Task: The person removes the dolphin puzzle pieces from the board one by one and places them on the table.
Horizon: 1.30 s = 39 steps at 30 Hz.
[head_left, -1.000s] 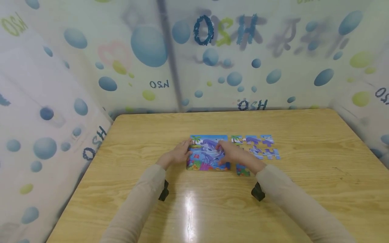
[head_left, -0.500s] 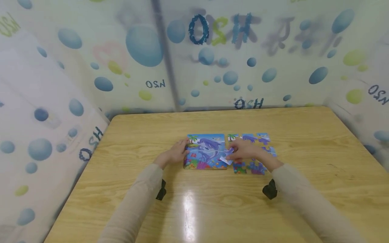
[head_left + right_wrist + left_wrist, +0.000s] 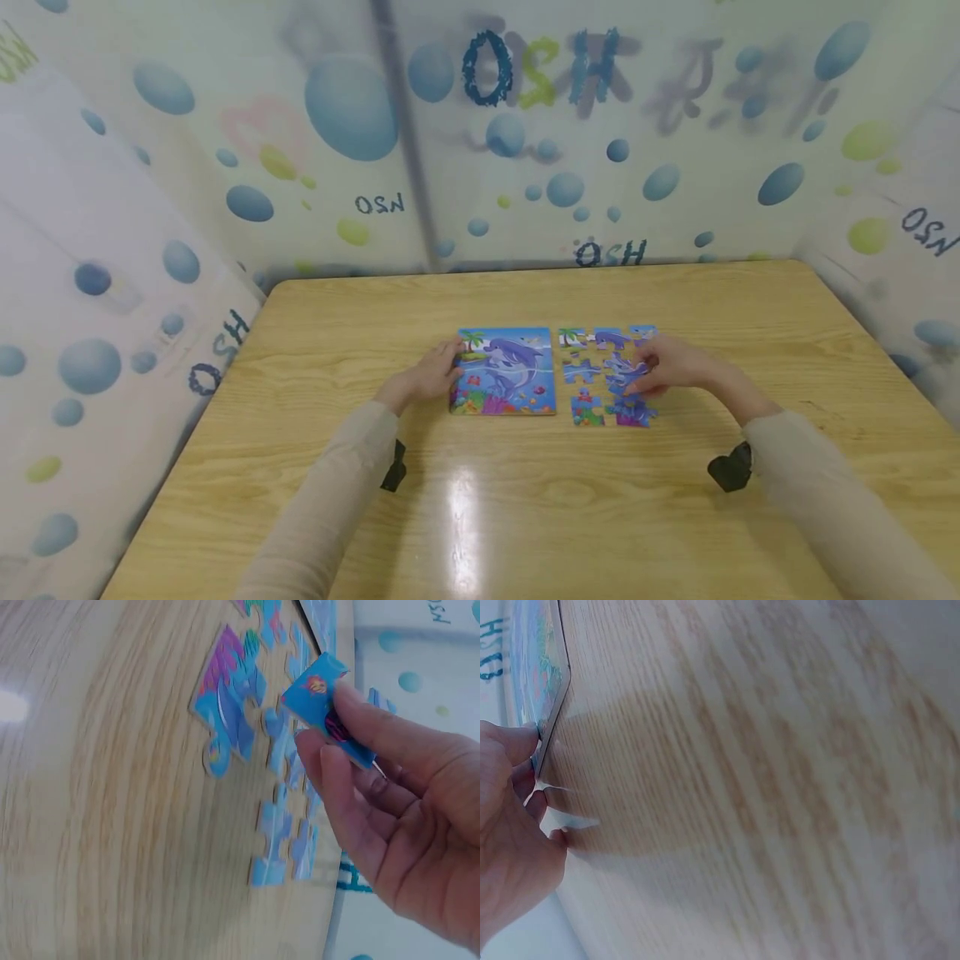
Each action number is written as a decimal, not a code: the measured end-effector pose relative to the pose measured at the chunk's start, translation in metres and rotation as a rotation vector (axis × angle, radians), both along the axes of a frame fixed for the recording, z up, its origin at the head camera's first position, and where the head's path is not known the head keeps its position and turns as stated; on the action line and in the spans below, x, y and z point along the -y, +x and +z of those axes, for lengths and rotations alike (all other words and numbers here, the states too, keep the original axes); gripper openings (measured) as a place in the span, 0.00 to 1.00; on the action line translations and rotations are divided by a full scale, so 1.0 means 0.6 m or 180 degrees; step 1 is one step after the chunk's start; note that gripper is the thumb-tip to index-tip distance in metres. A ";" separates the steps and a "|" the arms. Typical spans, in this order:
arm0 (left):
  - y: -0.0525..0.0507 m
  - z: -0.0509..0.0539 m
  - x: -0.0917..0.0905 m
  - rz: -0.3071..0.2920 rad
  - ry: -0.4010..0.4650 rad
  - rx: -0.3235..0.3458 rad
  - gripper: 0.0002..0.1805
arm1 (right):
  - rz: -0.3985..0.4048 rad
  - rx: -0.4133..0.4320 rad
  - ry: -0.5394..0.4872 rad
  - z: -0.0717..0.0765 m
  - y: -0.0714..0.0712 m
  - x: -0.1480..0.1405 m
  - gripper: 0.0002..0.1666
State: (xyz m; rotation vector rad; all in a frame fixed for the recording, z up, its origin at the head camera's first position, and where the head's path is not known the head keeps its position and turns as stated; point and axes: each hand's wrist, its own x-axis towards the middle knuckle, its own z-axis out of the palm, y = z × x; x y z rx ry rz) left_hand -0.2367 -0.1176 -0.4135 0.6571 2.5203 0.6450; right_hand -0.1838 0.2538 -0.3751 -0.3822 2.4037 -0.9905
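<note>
A dolphin picture board (image 3: 504, 371) lies flat on the wooden table. My left hand (image 3: 427, 371) rests at its left side, with fingertips touching the edge; in the left wrist view the left hand (image 3: 517, 832) is partly cut off by the frame. My right hand (image 3: 675, 367) is over the right side of the loose pieces. Seen from the right wrist, the right hand (image 3: 409, 787) pinches a blue jigsaw piece (image 3: 319, 694) bearing small sea creatures, between thumb and fingers, raised above the table. Several jigsaw pieces (image 3: 581, 369) lie in loose rows right of the board.
The wooden table (image 3: 360, 500) reaches back to a patterned curtain (image 3: 570, 100) with bubbles and letters. Dark wrist devices (image 3: 731, 468) hang under both forearms. A bright light reflection lies on the near tabletop.
My right hand has moved from over the board to the right, above the loose pieces, carrying a jigsaw piece. The dolphin picture is now uncovered. My left hand stays at the board's left edge.
</note>
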 end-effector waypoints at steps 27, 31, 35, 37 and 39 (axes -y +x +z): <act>0.009 0.004 0.000 -0.0015 -0.0019 -0.0096 0.27 | 0.0204 0.0307 0.0281 -0.023 0.020 -0.107 0.15; 0.010 0.002 0.000 -0.0021 -0.0037 -0.0093 0.27 | 0.0040 0.0309 0.0321 -0.024 0.021 -0.097 0.18; 0.011 0.000 0.003 -0.0016 -0.0062 -0.0099 0.27 | -0.0092 0.0505 0.0279 -0.023 0.018 -0.089 0.19; 0.011 -0.002 0.004 -0.0027 -0.0058 -0.0114 0.27 | -0.0099 0.0574 0.0301 -0.023 0.016 -0.086 0.19; 0.010 -0.005 0.004 -0.0043 -0.0041 -0.0127 0.28 | -0.0101 0.0655 0.0324 -0.023 0.015 -0.085 0.19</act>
